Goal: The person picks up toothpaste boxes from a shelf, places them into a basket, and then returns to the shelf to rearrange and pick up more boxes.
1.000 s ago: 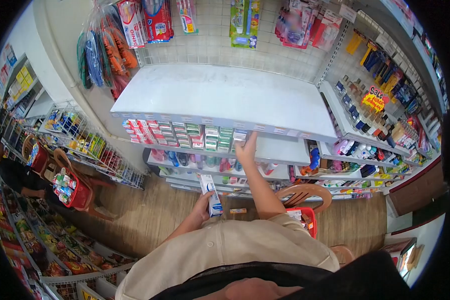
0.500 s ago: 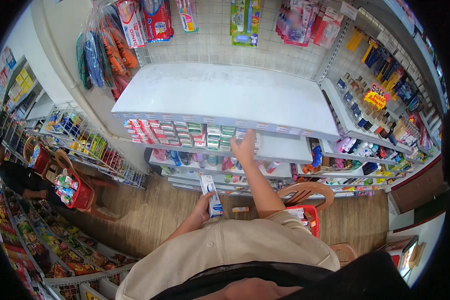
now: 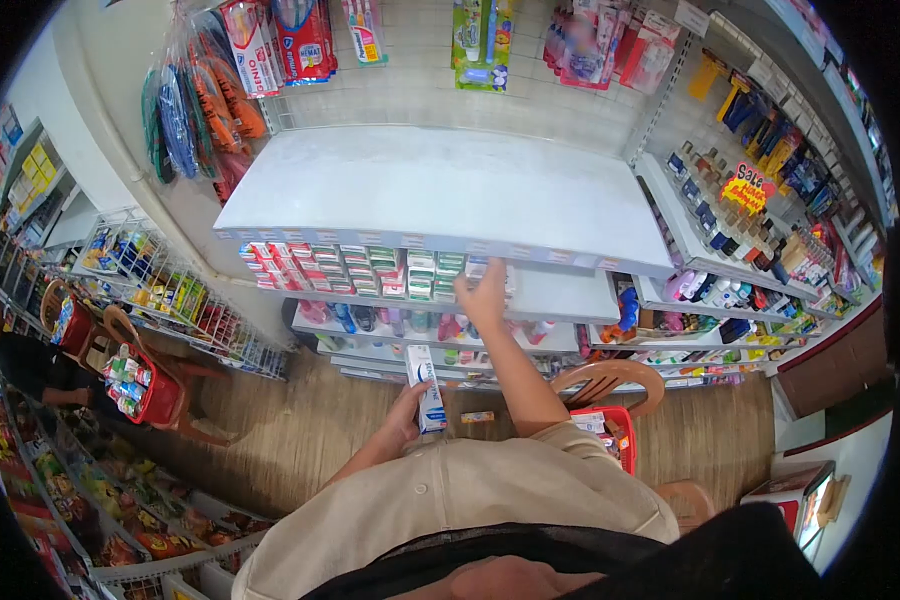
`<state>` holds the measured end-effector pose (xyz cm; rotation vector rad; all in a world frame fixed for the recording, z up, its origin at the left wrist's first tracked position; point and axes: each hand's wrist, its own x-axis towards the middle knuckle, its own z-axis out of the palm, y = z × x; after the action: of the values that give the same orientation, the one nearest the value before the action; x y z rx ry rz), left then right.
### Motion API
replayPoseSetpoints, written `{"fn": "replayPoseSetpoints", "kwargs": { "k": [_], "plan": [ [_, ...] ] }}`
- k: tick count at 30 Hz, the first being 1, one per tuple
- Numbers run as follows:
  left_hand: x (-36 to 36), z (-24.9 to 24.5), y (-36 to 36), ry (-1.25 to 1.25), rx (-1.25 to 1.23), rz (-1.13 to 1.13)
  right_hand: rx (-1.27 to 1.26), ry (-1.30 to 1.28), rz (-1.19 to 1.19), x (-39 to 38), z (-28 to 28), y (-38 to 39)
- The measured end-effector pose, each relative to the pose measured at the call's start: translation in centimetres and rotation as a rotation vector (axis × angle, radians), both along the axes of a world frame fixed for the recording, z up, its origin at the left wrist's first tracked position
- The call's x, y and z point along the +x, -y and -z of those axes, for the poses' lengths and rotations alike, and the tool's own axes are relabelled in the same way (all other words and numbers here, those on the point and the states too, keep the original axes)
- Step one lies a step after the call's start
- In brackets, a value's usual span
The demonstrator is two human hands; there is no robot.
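My left hand [image 3: 402, 418] is closed around a long white and blue toothpaste box [image 3: 426, 385], held upright in front of my shirt. My right hand [image 3: 483, 298] reaches into the shelf below the top board. Its thumb and fingers are about a small white and blue toothpaste box [image 3: 477, 268] at the right end of a row; the fingertips are partly hidden. To the left of that hand stand stacked green and white boxes [image 3: 420, 275] and red and white boxes [image 3: 275, 265].
Above is a broad white shelf board [image 3: 440, 180]. By my right arm, a red basket [image 3: 625, 440] of goods rests near a brown chair [image 3: 620, 380]. A small orange box [image 3: 478, 417] lies low in front of me. Another person [image 3: 35, 360] is at the left, near a filled red basket [image 3: 160, 390].
The view has shifted slightly. My left hand's box stands a little higher and shows more of its front. The right hand stays at the same row of boxes, with its fingers slightly moved.
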<state>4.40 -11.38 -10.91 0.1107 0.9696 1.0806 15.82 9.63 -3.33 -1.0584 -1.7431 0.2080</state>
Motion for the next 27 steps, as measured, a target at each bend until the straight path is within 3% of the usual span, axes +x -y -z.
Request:
{"fn": "replayPoseSetpoints", "kwargs": {
  "k": [4,6,8,11,13,16,18,20,22,24,27],
  "plan": [
    [0.4,-0.7,-0.5,0.043,0.206,0.217,0.003,-0.16,-0.074,1.5,-0.2,3.5],
    [1.1,-3.1,-0.7,0.043,0.26,0.274,-0.041,-0.402,-0.042,2.9,0.5,6.3],
    [2.2,-5.4,-1.4,0.047,0.318,0.332,-0.278,-0.686,-0.132,5.0,3.0,8.7],
    [4.1,-6.9,-3.2,0.063,0.264,0.28,-0.407,-0.602,-0.171,8.7,5.1,12.6],
    [6.0,-6.6,-4.8,0.1,0.317,0.241,-0.664,-0.537,-0.33,10.1,4.0,15.4],
    [8.0,-6.9,-6.9,0.145,0.351,0.246,-0.825,-0.653,-0.34,11.6,1.6,17.3],
    [9.3,-7.7,-8.0,0.029,0.51,0.278,-0.754,-0.686,-0.334,12.6,1.4,16.5],
    [10.2,-8.2,-9.0,0.053,0.518,0.278,-0.89,-0.708,-0.264,13.6,-0.5,14.8],
    [10.9,-8.0,-10.2,-0.226,0.605,0.177,-0.771,-0.656,-0.239,13.6,-1.1,12.2],
    [10.3,-7.0,-11.5,-0.377,0.59,0.175,-0.581,-0.668,-0.175,13.3,-0.9,8.8],
    [9.9,-5.7,-13.2,-0.484,0.479,-0.028,-0.673,-0.678,-0.195,12.6,-2.1,4.0]
  ]
}}
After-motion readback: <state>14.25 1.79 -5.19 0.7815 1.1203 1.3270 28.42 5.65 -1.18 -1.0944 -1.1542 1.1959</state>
